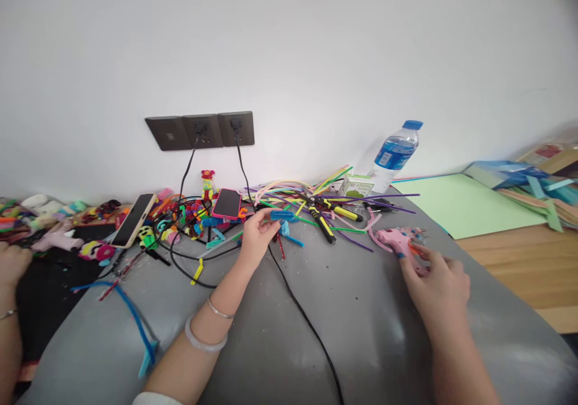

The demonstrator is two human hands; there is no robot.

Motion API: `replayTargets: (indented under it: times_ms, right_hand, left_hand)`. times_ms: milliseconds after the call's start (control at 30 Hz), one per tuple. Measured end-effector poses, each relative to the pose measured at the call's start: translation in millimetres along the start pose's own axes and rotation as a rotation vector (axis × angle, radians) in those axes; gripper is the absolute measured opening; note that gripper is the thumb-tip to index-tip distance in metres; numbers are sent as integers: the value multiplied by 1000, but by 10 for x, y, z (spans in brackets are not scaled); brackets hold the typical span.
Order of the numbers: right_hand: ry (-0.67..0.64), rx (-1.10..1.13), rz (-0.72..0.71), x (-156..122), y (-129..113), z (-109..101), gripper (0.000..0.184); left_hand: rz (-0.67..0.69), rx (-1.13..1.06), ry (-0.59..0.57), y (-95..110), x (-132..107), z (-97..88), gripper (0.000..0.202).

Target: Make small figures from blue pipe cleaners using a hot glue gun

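My left hand [258,236] pinches a small flat piece of blue fuzzy pipe cleaner [282,215], raised a little over the grey table. At the right, my right hand [436,284] is closed round the handle of a pink hot glue gun [397,241], with an orange trigger under the fingers. Its nozzle points left, near a bent pink pipe cleaner [372,227]. Just beyond my left hand lie pliers with yellow and black handles [322,223] and a spread of coloured pipe cleaners [289,195].
A water bottle [394,155] stands against the wall beside a small box [356,185]. Black cords hang from wall sockets [200,131] across the grey table [271,345]. Phones [227,203] lie among pipe cleaner figures. Another person's hand [13,266] shows at the left edge.
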State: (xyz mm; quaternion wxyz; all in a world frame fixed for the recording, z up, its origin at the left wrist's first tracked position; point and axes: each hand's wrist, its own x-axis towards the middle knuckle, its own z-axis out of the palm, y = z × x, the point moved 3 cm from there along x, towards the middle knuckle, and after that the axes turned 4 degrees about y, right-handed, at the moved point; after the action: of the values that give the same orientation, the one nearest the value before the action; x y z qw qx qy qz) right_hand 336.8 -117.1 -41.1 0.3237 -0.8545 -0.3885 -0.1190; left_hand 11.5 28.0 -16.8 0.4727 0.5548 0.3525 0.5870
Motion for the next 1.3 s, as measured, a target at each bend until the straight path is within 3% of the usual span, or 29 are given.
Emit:
replayTargets:
  times_ms: [67, 133, 267, 333, 433, 567, 867, 1000, 1133, 1300]
  right_hand:
    - [101, 9, 37, 9, -136, -36, 43]
    - [74, 179, -74, 14, -398, -40, 33]
    - [-325, 526, -428, -110, -1117, 98, 15]
    - [-473, 515, -545, -223, -1426, 208, 13]
    - [-565, 405, -638, -346, -1711, 372, 9]
    - [-609, 251, -674, -366, -1804, 492, 11]
    - [-637, 102, -710, -283, -1783, 525, 13]
    - [-674, 323, -494, -8, -1680, 541, 13]
    - [-771, 745, -264, 247, -1690, 476, 18]
    - [-913, 1077, -149, 180, -1888, 475, 30]
  left_hand:
    - [2, -2, 15, -11, 4, -4, 28]
    - [-10, -4, 22, -21, 6, -8, 29]
    - [-35, 0, 13, -19, 9, -10, 28]
    - [-39, 2, 2, -6, 9, -8, 27]
    - [-33, -2, -21, 22, 6, 1, 28]
    - [-30, -16, -45, 41, -4, 12, 27]
    - [-73, -41, -33, -35, 2, 9, 30]
    - [-117, -49, -11, -72, 0, -10, 34]
    - [-162, -61, -31, -88, -19, 3, 39]
    - [-200, -86, -77, -91, -25, 34, 43]
